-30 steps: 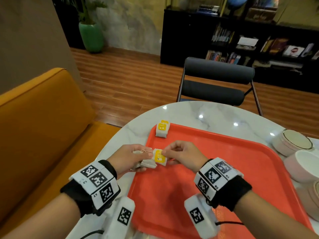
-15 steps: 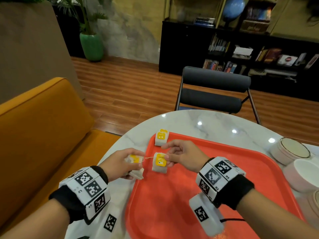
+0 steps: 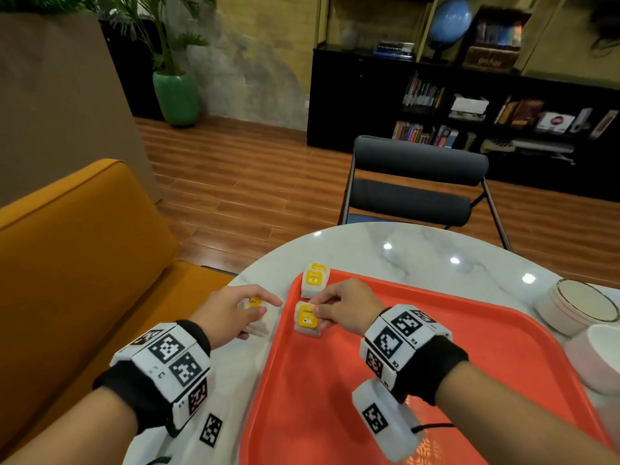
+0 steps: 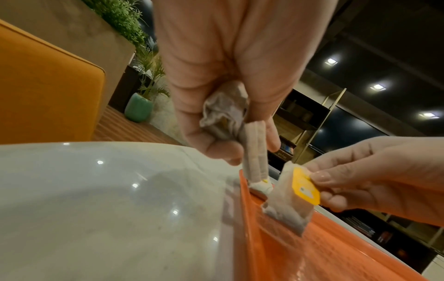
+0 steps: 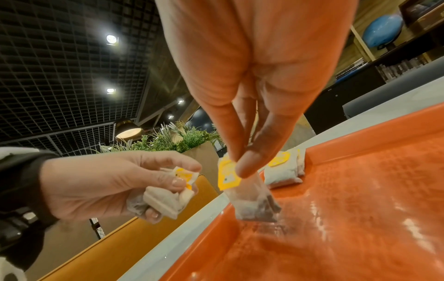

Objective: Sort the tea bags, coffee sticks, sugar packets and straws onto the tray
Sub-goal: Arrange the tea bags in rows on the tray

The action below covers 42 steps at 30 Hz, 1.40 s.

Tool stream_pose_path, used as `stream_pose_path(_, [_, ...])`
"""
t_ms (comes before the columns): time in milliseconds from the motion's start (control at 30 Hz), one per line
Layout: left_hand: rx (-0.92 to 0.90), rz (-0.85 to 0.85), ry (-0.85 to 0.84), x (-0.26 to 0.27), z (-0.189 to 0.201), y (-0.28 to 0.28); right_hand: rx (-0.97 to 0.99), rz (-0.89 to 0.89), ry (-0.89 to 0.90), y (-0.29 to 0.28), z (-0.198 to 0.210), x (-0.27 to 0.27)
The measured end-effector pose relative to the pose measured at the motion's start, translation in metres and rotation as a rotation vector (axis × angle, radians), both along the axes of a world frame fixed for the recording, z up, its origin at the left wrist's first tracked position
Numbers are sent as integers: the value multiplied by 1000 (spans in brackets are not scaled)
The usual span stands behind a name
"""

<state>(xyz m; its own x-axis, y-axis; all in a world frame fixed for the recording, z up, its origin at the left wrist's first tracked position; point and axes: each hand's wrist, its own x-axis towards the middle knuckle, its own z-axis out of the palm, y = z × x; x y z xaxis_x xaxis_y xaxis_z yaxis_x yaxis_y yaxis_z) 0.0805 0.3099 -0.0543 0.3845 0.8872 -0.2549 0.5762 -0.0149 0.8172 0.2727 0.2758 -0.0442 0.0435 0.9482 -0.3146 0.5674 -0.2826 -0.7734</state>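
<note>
The right hand (image 3: 345,310) pinches a tea bag (image 3: 306,319) by its yellow tag, its lower edge just touching the tray (image 3: 436,380) near the left rim; lay it flat beside the bag (image 3: 313,281) at the tray's far-left corner, I judge. The left hand (image 3: 231,313), over the tabletop (image 3: 402,250) left of the tray, grips more bags (image 5: 158,201); their count is unclear, and no sticks, sugar or straws show.

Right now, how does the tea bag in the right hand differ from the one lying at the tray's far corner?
The right hand pinches the held tea bag, hanging upright; the lying tea bag rests flat on the tray, untouched. Both have yellow tags.
</note>
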Motion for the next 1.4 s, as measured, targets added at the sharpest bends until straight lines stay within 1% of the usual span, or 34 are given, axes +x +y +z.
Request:
stream_pose_path(100, [35,-6,19,8,-2,5,-46,22,-87,11,1,-2])
stream_pose_path(200, [48,10,22,12,-6,9,-62,-14,-134,26,3,-1])
stream_pose_path(333, [37,71,-33,18,-12,18,-87,-80,-197,46,-1,4])
stream_pose_path(433, [33,87,-60,21,-15,23,-74,-100,-252,56,-8,7])
stream_pose_path(567, [36,96,-63,21,-18,26,-99,-135,-265,63,-16,9])
stream_pose_path(767, [23,106,-79,23,-18,30,-156,-181,-187,70,-22,10])
stream_pose_path(967, [-18,118,-121,26,-18,31,-101,-176,-214,65,-19,10])
stream_pose_path(1033, [-41,130,-149,27,-17,30,-38,-181,-232,61,-16,12])
stream_pose_path(1133, [-79,140,-188,29,-14,28,110,-210,-293,51,-11,12])
stream_pose_path(1200, [-104,161,-224,30,-11,26,180,-178,-233,43,-6,10])
stream_pose_path(1233, [-124,172,-248,31,-10,24,164,-138,-162,39,-3,8])
stream_pose_path(1333, [-176,184,-323,36,-8,18,-22,-13,104,25,5,0])
stream_pose_path(1400, [-216,185,-373,39,-7,13,-105,32,204,18,3,-4])
